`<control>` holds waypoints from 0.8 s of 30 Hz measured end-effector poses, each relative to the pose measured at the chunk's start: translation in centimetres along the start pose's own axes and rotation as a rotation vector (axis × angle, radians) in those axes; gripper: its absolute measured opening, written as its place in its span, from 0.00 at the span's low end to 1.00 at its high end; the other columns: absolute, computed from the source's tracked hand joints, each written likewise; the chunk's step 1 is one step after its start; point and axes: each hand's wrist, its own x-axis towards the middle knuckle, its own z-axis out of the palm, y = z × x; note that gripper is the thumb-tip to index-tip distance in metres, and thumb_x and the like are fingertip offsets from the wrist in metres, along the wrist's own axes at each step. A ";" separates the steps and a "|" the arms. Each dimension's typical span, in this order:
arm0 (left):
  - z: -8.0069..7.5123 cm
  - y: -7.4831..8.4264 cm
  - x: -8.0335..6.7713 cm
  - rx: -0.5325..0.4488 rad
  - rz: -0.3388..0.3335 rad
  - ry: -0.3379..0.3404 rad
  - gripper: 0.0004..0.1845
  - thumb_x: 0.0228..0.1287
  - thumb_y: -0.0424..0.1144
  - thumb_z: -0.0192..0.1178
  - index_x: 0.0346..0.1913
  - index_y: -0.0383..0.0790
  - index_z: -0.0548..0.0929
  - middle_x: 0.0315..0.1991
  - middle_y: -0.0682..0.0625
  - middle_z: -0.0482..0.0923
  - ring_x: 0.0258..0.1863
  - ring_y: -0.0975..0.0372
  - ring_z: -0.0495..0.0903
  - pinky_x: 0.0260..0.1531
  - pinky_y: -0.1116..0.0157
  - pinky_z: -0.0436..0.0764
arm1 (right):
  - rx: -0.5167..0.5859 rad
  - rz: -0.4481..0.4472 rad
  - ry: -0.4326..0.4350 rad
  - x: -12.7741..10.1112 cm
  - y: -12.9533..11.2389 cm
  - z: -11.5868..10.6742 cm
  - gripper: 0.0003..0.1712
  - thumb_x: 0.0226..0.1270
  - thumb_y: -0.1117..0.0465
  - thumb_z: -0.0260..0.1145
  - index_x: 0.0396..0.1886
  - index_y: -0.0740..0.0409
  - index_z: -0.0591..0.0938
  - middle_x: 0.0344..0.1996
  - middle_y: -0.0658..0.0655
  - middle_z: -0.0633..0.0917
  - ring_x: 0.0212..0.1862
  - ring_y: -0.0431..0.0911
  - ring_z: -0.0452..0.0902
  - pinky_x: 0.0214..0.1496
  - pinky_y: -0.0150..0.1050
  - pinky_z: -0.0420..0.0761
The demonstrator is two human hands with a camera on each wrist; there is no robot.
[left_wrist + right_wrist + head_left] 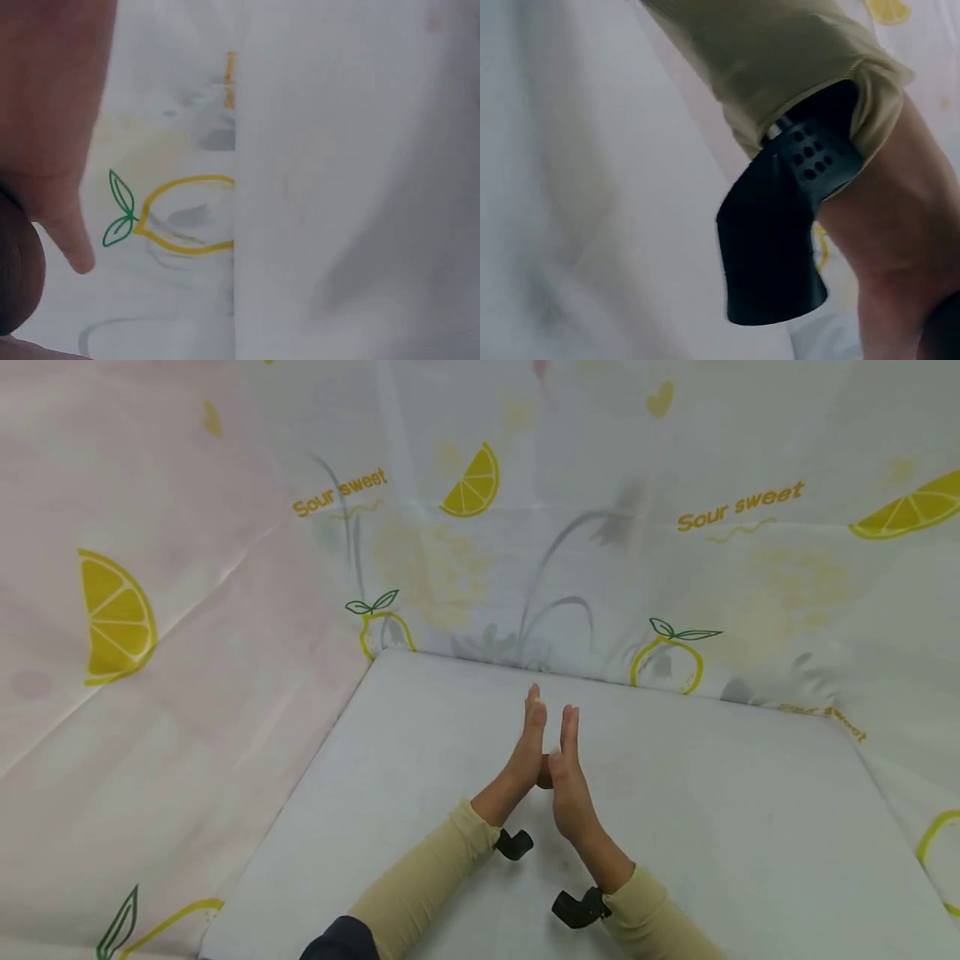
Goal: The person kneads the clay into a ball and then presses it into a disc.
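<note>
We held brown ball (545, 772) between flat palms, left hand (525, 752) and right hand (572, 777), fingers straight, above worktop (712, 827) centre. Uneven pressure risked ball squirting out, rolling off edge.

Light is bright, even and soft in my head view, apparently from overhead; no hard glare. My hands cast only faint, diffuse shadows on the pale counter (712, 827). The wide lens bends the backdrop curtain (675, 527) near the frame edges, and lines bow outward. Grey shapes show dimly through the curtain. The left wrist view is washed out and soft, and my left hand (52, 112) is a close, unfocused blur. The right wrist view is dimmer and motion-smeared; the black camera mount (780, 232) is fairly sharp, the background blurred.
</note>
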 end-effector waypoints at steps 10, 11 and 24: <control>0.9 -1.8 -1.3 -0.049 -0.029 -0.086 0.41 0.78 0.66 0.20 0.83 0.46 0.33 0.83 0.52 0.28 0.80 0.58 0.29 0.76 0.45 0.35 | -0.021 -0.050 0.029 1.8 -1.3 -1.1 0.37 0.86 0.50 0.35 0.83 0.51 0.31 0.82 0.49 0.37 0.82 0.46 0.31 0.80 0.50 0.36; 1.0 -1.8 -1.5 -0.044 -0.027 -0.093 0.41 0.78 0.66 0.19 0.83 0.46 0.33 0.83 0.53 0.29 0.80 0.58 0.30 0.76 0.45 0.36 | -0.012 -0.045 0.033 2.1 -1.2 -1.3 0.38 0.86 0.49 0.35 0.83 0.53 0.31 0.82 0.49 0.37 0.81 0.46 0.30 0.79 0.50 0.35; 0.6 0.3 -2.5 -0.019 0.088 -0.192 0.51 0.70 0.77 0.18 0.82 0.44 0.32 0.82 0.54 0.26 0.80 0.62 0.27 0.76 0.48 0.33 | 0.135 0.191 0.013 3.2 1.6 -2.8 0.39 0.84 0.40 0.30 0.82 0.48 0.29 0.82 0.48 0.37 0.81 0.41 0.28 0.79 0.52 0.31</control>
